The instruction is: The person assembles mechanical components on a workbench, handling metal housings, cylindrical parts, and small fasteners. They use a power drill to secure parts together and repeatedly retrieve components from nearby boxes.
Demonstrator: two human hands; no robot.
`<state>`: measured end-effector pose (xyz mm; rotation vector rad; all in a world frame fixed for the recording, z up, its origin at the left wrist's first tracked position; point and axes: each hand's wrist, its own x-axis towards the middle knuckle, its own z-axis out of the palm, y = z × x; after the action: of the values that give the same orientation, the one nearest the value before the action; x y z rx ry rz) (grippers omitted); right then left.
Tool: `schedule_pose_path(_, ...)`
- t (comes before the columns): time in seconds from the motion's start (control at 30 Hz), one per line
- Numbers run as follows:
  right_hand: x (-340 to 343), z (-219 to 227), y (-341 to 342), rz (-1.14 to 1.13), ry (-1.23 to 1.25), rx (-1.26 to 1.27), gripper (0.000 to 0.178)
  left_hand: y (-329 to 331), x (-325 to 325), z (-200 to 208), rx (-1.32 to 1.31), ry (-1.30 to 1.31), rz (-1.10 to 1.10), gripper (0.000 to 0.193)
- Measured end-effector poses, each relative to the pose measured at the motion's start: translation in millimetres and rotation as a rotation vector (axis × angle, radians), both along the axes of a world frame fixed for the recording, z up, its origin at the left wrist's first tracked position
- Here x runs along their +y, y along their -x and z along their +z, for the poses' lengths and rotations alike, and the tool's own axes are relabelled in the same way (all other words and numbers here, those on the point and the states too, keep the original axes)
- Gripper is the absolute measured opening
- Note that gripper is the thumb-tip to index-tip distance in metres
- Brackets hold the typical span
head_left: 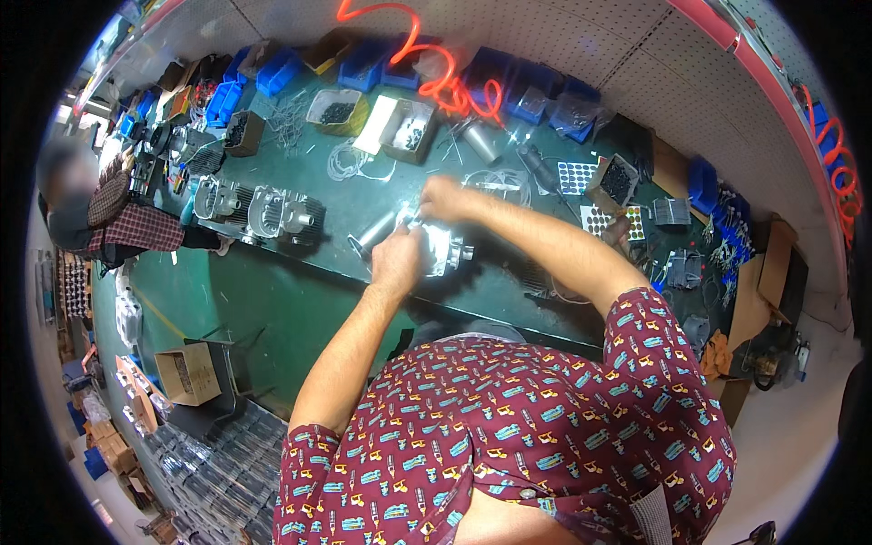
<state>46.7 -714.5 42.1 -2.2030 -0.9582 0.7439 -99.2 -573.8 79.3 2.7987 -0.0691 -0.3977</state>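
Note:
In front of me on the green bench lies a silver metal motor housing (440, 252), with a smooth cylinder (372, 235) sticking out at its left. My left hand (397, 259) is closed on the near side of this housing, by the base of the cylinder. Just beyond it, my right hand (442, 199) is at the housing's far edge, its fingers pressed together. Whatever lies between those fingertips is too small to make out. Further left stand two finned metal motor housings (283, 216).
Blue bins (363, 65) line the back of the bench (341, 195). A box of dark screws (615, 181), a power driver (542, 168) and sticker sheets (577, 177) lie to the right. An orange coiled hose (440, 73) hangs above. Another person (118, 209) works at far left.

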Motion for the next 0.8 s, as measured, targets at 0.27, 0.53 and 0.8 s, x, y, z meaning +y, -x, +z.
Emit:
schedule_pose_path(0.27,0,-1,15,-0.105,0.082,-0.053,0.024,0,-4,-1,-0.005,0.005,-0.014,0.041)
schedule_pose_path(0.53,-7,-3,24,-0.148,0.043,-0.042,0.026,-6,1,2,-0.009,0.036,-0.037,0.044)
schedule_pose_path(0.8,-62,5,60,-0.465,-0.399,0.127,0.040,-1,59,-2,-0.338,0.295,0.389,0.031)
